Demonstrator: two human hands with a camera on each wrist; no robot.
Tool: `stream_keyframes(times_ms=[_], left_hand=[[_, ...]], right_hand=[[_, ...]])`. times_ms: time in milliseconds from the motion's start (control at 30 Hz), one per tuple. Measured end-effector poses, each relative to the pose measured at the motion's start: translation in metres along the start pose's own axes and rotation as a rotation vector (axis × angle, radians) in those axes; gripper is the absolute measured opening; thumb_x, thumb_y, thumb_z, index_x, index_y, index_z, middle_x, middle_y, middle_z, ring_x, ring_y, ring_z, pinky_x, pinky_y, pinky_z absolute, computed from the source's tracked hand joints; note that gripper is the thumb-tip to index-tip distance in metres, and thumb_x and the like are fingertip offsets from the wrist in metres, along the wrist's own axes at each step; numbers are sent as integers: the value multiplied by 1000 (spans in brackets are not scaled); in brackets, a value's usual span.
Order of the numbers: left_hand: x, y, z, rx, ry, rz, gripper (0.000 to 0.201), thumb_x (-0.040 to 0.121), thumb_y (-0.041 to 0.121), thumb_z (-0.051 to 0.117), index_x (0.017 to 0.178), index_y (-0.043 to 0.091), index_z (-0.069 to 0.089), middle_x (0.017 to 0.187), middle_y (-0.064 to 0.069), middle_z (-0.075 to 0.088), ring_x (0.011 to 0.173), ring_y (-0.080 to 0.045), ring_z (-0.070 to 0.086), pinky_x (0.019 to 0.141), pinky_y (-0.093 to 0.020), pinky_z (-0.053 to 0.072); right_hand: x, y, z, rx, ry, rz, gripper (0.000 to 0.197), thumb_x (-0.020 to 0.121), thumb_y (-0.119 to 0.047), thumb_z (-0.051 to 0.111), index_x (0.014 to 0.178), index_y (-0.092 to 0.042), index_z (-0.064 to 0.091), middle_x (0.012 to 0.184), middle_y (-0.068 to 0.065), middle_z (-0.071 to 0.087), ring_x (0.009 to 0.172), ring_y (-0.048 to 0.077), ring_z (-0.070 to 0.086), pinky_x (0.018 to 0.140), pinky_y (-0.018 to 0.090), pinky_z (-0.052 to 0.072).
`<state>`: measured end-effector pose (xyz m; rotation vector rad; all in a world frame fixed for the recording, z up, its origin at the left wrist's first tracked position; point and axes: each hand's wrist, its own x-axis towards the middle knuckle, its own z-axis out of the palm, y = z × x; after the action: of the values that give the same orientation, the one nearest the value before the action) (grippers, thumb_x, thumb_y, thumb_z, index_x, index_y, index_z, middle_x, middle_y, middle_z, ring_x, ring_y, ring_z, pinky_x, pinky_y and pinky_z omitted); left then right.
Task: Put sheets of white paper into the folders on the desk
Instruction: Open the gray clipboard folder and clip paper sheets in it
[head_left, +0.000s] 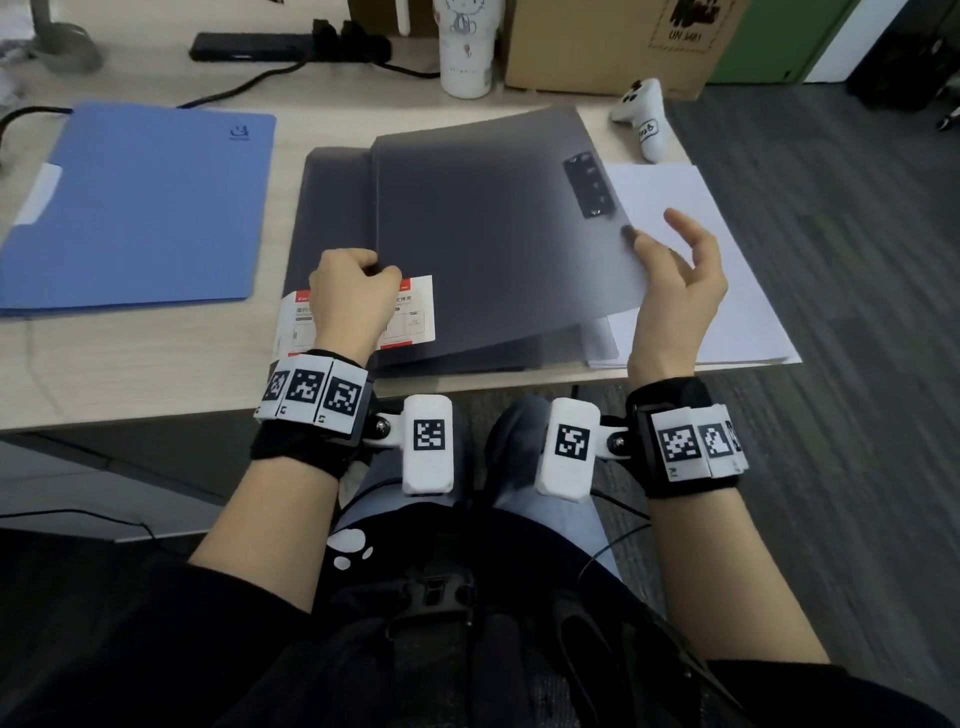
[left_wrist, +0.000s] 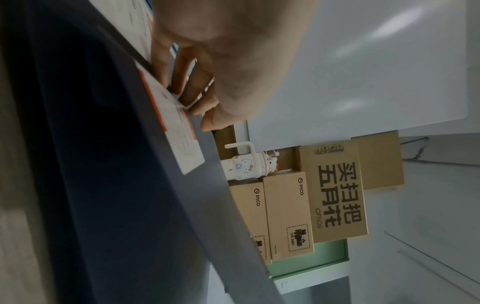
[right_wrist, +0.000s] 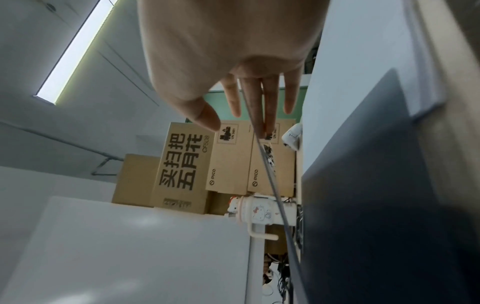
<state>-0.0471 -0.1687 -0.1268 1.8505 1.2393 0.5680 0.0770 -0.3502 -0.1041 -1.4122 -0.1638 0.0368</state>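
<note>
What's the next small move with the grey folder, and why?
Probably swing the grey folder cover further open to the left. The right hand holds its free edge lifted, the left hand pins the label end, and the white paper stack lies partly beneath.

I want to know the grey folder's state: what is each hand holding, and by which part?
The right hand lifts the grey folder's cover by its right edge. The left hand, fingers curled, pinches the label card at the folder's lower left.
</note>
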Motion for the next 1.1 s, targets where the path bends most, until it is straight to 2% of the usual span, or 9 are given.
stream_keyframes(times_ms=[100,167,233,267,333,433,600,833,1100], left_hand=[[1,1,-4,-58,-60,7,21,88,16,56,67,15,60,70,5,60,76,-13,60,70,-23,47],[2,2,-9,-117,-99,-19,24,88,17,58,65,24,56,72,10,57,87,-17,60,87,-32,49],[3,2,-13,-190,-152,-36,10,88,21,60,92,16,67,91,4,65,99,-19,62,98,-38,49],[3,2,-18,-213,-169,-48,26,88,24,61,110,13,65,104,0,67,105,-19,62,99,-38,48],[4,3,-22,-237,-215,-47,38,89,29,59,123,11,59,110,-1,66,102,-15,61,95,-32,49],[6,1,-34,-260,-276,-22,33,93,30,54,120,12,61,88,6,63,82,-6,58,87,-26,49],[4,-6,-64,-318,-398,23,29,97,37,46,110,18,63,107,-1,66,105,-20,63,83,-27,51],[14,-6,-119,-522,-312,159,40,100,41,34,120,18,60,121,2,65,104,-16,66,90,-33,53],[20,-24,-176,-771,-183,111,63,100,49,9,104,21,65,97,4,72,90,-15,69,79,-30,50]], right_hand=[[-8,-13,13,84,-20,-77,29,91,-7,52,119,-2,57,108,-8,63,89,-8,63,85,16,50],[-14,-21,23,121,-74,-90,35,92,-20,46,122,-6,57,113,-7,62,106,1,61,95,26,49],[-20,-31,33,143,-152,-90,46,93,-34,37,127,-9,55,123,1,63,118,16,58,102,38,48],[-25,-36,41,164,-206,-83,49,96,-37,31,128,-9,54,120,-2,66,117,17,59,100,39,49],[-30,-47,50,196,-306,-84,54,100,-36,18,130,-7,53,113,-11,68,113,17,62,98,39,50],[-39,-59,67,219,-449,-102,58,101,-36,13,131,-6,53,129,6,61,116,23,61,97,43,50],[-52,-64,101,221,-644,-78,55,95,-37,23,132,-6,51,137,12,54,124,24,55,98,37,49],[-71,-56,150,111,-837,-178,40,94,-22,43,128,-5,54,135,11,55,127,19,52,108,43,42],[-93,-36,200,56,-981,-164,29,89,-5,53,117,-6,60,126,15,60,120,12,56,95,17,45]])
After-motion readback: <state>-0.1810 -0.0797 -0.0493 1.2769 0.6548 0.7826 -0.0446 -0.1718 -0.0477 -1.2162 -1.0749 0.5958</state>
